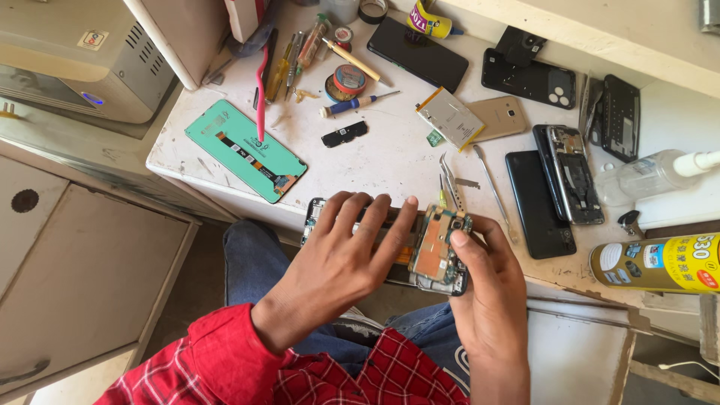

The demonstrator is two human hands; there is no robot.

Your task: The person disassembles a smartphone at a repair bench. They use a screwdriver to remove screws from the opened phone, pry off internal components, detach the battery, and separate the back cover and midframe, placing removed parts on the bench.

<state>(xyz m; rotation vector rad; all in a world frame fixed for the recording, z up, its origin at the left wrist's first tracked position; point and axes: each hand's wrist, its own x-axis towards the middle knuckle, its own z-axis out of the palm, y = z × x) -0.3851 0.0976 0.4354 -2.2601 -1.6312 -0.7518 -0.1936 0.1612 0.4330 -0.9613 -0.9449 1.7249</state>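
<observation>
Disassembly is judged to be well under way: the phone (390, 247), held at the near edge of the bench (390, 150), is seen with its back removed and internals exposed. The left hand (337, 259) is laid flat over the phone's left part, fingers spread and extended, nothing gripped. The right hand (484, 289) is closed around the phone's right end, with the thumb pressed on the board (435, 251), which appears partly lifted from the frame. Whether the board is fully detached cannot be told. Tweezers (448, 180) lie just beyond the phone. A green display panel (244, 150) lies to the far left, with a pink pry tool (261, 94) across it. Screwdrivers (289, 64), a battery (450, 116) and further opened phones (566, 176) lie far and right.
</observation>
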